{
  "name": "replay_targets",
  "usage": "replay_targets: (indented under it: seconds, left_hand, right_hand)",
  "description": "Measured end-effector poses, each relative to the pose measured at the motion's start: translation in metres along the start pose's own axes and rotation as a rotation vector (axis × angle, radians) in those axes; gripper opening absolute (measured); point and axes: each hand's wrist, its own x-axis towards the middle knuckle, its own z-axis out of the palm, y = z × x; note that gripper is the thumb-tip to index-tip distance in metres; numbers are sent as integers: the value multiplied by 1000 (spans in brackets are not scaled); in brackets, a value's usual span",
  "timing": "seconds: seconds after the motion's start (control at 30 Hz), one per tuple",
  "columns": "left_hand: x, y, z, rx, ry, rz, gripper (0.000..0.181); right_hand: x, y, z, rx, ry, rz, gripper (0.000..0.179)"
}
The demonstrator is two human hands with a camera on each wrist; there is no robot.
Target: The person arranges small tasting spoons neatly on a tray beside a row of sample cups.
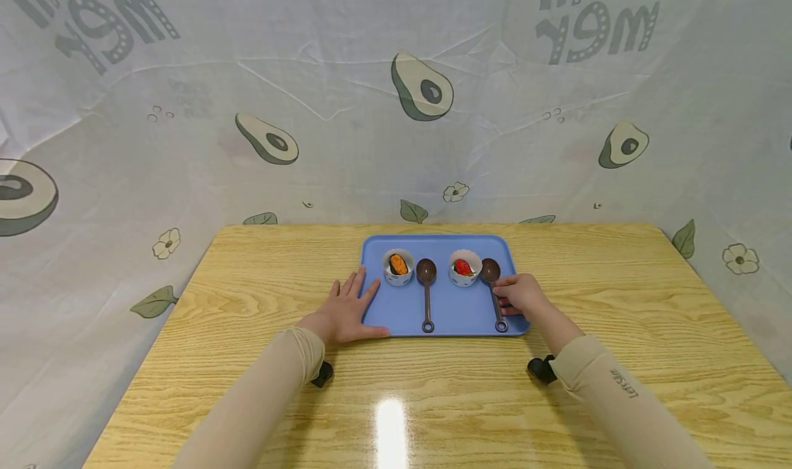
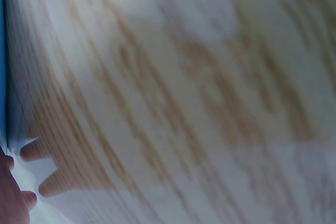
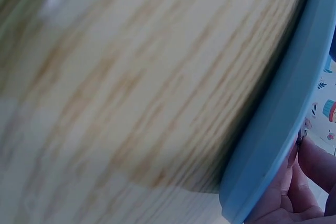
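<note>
A blue tray (image 1: pixel 458 314) lies on the wooden table. My left hand (image 1: pixel 346 314) rests with spread fingers at its left side, the thumb along the front edge. Over the tray's right side, my right hand (image 1: pixel 518 294) pinches the handle of the right brown spoon (image 1: pixel 490 270), whose bowl points away from me. Another brown spoon (image 1: pixel 427 300) lies between two small white cups. The left cup (image 1: pixel 397 281) holds an orange-topped sushi piece (image 1: pixel 399 264); the right cup (image 1: pixel 461 280) holds a red-topped piece (image 1: pixel 463 267).
Wood-grain tabletop (image 1: pixel 266 276) surrounds the tray. Behind and beside it hangs a pale cloth (image 1: pixel 346 146) printed with avocados. Black wrist devices sit under both cuffs, the right one (image 1: pixel 541 370) just in front of the tray's corner.
</note>
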Motion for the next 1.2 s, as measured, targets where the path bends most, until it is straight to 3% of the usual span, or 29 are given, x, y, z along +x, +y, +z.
replay_targets:
  seconds: [0.77, 1.2]
  left_hand:
    - [0, 1, -1, 4, -9, -2, 101]
    - [2, -6, 2, -7, -9, -5, 101]
  right_hand:
    - [-3, 2, 0, -29, 8, 12, 30]
    - [-9, -3, 0, -143, 27, -34, 33]
